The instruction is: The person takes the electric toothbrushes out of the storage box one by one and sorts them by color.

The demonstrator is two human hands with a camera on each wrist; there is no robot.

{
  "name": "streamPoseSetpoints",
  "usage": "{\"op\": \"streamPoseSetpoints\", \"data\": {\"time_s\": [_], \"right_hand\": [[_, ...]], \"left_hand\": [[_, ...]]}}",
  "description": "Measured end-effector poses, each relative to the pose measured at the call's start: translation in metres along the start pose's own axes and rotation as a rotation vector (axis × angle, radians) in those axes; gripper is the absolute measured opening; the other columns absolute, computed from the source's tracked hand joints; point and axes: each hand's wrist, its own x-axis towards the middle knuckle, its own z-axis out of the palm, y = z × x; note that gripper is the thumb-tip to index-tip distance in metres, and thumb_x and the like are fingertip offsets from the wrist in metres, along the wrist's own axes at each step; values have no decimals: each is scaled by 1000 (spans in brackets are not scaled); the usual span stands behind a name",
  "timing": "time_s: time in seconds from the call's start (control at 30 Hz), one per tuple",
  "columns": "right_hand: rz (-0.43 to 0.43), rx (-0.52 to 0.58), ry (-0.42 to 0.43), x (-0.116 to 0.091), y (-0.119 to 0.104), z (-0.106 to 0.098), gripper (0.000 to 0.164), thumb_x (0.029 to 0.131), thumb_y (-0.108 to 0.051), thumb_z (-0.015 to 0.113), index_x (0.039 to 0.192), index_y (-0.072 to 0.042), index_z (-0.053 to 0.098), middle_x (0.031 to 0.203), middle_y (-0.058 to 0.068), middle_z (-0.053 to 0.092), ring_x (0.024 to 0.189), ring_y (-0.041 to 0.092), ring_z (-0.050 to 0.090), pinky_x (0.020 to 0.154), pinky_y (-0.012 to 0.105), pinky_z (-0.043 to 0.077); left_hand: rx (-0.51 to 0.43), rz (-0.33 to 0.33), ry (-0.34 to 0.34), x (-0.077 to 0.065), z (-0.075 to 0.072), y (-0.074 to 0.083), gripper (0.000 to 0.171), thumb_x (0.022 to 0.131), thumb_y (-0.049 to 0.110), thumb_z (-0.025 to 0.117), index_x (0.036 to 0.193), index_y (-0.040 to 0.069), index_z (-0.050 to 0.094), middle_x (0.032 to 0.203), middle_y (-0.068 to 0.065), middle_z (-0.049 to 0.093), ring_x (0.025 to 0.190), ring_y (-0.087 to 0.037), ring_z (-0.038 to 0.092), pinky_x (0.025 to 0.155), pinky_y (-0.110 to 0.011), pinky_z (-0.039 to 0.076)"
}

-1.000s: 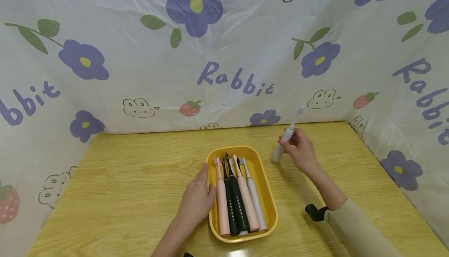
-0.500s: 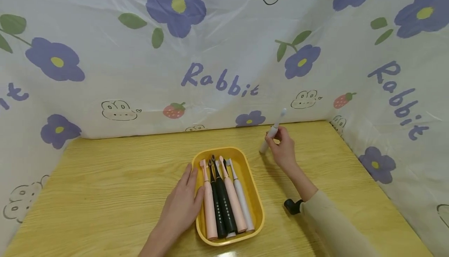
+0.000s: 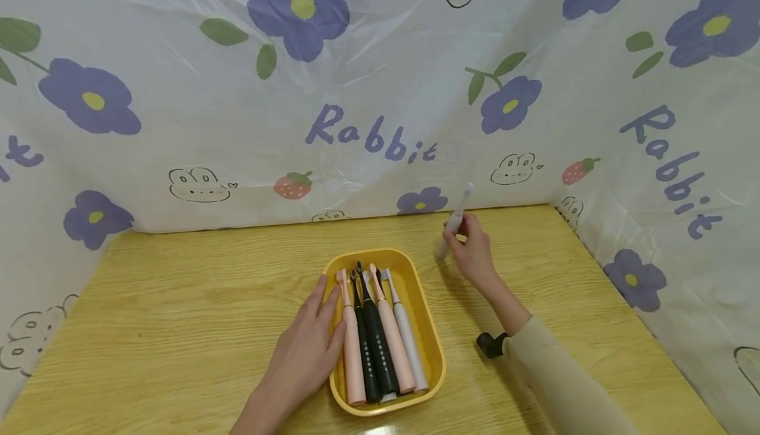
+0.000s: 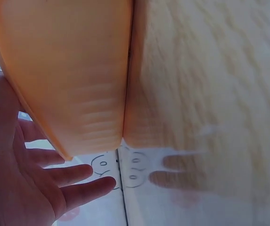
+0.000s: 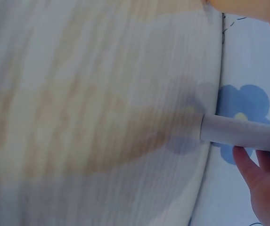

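Observation:
My right hand [image 3: 475, 253] pinches the handle of a white electric toothbrush [image 3: 454, 224], brush head up and tilted slightly right. In the right wrist view the handle [image 5: 241, 133] has its flat base at or just above the table; I cannot tell whether they touch. My left hand [image 3: 305, 339] rests along the left side of a yellow tray [image 3: 404, 280], fingers extended, as the left wrist view also shows. Inside the tray lie pink toothbrushes [image 3: 353, 356], black toothbrushes [image 3: 380, 349] and a white toothbrush [image 3: 410, 342], side by side with heads away from me. Part of another white one shows underneath.
A wood-grain table [image 3: 196, 316] bears the tray. Behind it and at both sides hangs a white flower-print cloth [image 3: 368, 78]. A black wrist-mounted piece [image 3: 490, 345] sticks out by the right sleeve [image 3: 552, 369].
The head view has swung to the right, shifting everything leftward. My right hand has brought the white toothbrush slightly closer to the tray. My left hand stays at the tray's side.

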Motion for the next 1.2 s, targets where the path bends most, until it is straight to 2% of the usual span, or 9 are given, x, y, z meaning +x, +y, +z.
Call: {"op": "streamPoseSetpoints", "data": {"time_s": [0.33,0.47,0.6,0.67,0.73,0.8,0.9,1.07,1.2], "right_hand": [[41,24,-46,1,-2,-2,52,102,-2,60,148,7,38,136,29,54,125,44,56,103,55,49],[0,28,73,-3,-13,-6,58,98,-2,62,149,7,35,143,27,47,128,44,51,104,58,44],[-128,51,237,-7,-38,-13,51,96,2,61,143,7,42,137,25,50,123,40,53,100,56,46],[-187,76,272,-9,-55,-15,48,95,3,61,141,5,46,132,22,53,118,35,55,97,50,48],[-220,116,249,-12,-72,-16,45,95,4,60,139,4,47,128,21,54,114,33,57,95,43,50],[-208,153,159,-16,-87,-15,42,96,3,58,137,4,49,124,18,56,110,31,58,92,35,51],[-128,158,-89,-25,-105,-10,40,98,-1,59,136,4,49,122,19,58,107,32,61,87,31,54],[45,47,-546,-39,-113,9,49,104,-11,56,148,5,42,131,23,57,115,35,62,92,42,56],[156,-49,-755,-52,-110,25,53,106,-14,51,151,8,36,138,24,56,122,36,59,99,48,52]], "left_hand": [[2,48,12,-1,-2,-3,56,103,17,56,156,4,43,167,-20,23,144,-44,37,105,-61,44],[11,63,7,-1,-3,-4,55,103,15,56,156,5,44,166,-21,23,144,-44,37,104,-60,45],[28,77,-4,0,-4,-3,55,102,14,56,155,6,45,166,-22,22,145,-44,36,101,-60,48],[38,84,-9,0,-5,-3,55,101,13,56,155,5,45,166,-23,22,144,-44,36,99,-60,49],[46,88,-11,1,-5,-2,55,101,12,56,155,5,46,166,-24,22,144,-45,36,97,-60,50],[51,91,-19,1,-6,-2,55,101,11,56,154,5,46,165,-25,22,144,-46,36,98,-60,50],[56,90,-32,1,-6,-2,55,101,12,56,155,5,46,166,-25,21,144,-46,36,100,-60,49],[58,95,-50,1,-7,-1,56,102,12,55,156,5,44,166,-26,19,143,-50,36,100,-61,48],[61,99,-60,2,-8,-1,55,102,12,54,156,6,43,166,-27,19,142,-51,36,103,-62,46]]}}
